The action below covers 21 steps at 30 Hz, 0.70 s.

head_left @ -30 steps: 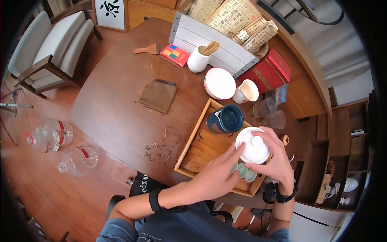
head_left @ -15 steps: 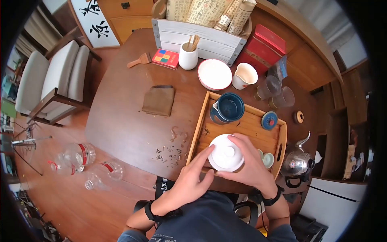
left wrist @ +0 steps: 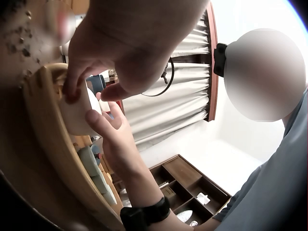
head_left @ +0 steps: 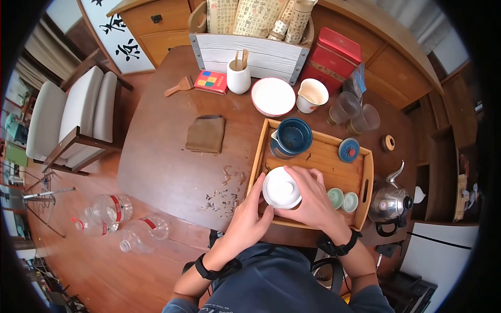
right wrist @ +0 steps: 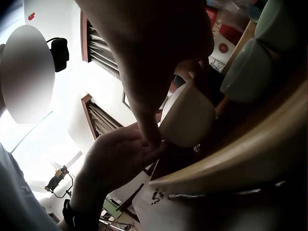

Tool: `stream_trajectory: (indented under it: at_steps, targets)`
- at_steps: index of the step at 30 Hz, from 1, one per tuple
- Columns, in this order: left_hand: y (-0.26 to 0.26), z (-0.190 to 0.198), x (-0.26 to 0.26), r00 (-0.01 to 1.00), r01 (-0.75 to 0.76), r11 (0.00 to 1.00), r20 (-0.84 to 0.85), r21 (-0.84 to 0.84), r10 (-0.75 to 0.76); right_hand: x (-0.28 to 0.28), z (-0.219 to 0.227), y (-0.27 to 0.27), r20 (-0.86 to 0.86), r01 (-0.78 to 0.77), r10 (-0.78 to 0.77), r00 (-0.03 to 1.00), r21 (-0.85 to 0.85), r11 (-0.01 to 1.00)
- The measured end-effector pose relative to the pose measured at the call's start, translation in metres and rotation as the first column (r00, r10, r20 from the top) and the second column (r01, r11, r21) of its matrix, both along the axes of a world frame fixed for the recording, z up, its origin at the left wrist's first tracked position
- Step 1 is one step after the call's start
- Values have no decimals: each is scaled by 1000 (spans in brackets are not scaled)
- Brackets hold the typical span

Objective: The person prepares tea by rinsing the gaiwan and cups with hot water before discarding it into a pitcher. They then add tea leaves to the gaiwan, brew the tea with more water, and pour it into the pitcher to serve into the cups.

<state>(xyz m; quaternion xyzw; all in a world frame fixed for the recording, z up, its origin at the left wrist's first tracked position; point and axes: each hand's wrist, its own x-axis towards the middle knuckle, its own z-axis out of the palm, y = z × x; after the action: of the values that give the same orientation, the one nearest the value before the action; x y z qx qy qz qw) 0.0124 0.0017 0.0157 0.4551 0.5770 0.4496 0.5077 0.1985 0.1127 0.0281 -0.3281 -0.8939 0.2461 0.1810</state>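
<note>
Both hands hold a white gaiwan [head_left: 282, 189] with its knobbed lid on, over the near left part of a wooden tray [head_left: 334, 176]. My left hand [head_left: 249, 215] has its fingertips and thumb on the left side. From the right, my right hand [head_left: 313, 201] grips the rim and the near side. In the right wrist view the gaiwan's white wall [right wrist: 188, 115] looks tilted, close over the tray edge. Two pale green cups [head_left: 335, 198] stand right of the right hand. Behind the gaiwan sits a dark blue spouted pot [head_left: 293, 136], uncovered, with a blue lid [head_left: 348, 150] to its right.
A steel kettle [head_left: 386, 202] stands right of the tray. Loose tea leaves [head_left: 222, 202] and a folded brown cloth [head_left: 205, 134] lie to the left. Further back are a white bowl [head_left: 273, 97], a white pitcher [head_left: 312, 96], clear plastic cups [head_left: 364, 120] and a red tin [head_left: 332, 60].
The hands have carried the gaiwan leftward across the tray, from beside the green cups to the near left part. The head view has swung, bringing the kettle and blue lid into sight.
</note>
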Motion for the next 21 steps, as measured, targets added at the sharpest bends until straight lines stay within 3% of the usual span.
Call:
stream_trajectory:
  at_steps: [4, 10, 21]
  targets:
    - [1, 2, 0, 1000, 10, 1000, 5, -28, -10, 1, -1, 1, 2, -2, 2, 1000, -3, 1000]
    - [2, -8, -3, 979, -13, 999, -204, 41, 21, 2, 7, 0, -12, 21, -20, 1000, 103, 994]
    - [3, -11, -4, 971, -31, 992, -232, 120, 58, -6, 9, 3, -46, 59, -51, 998, 198, 978]
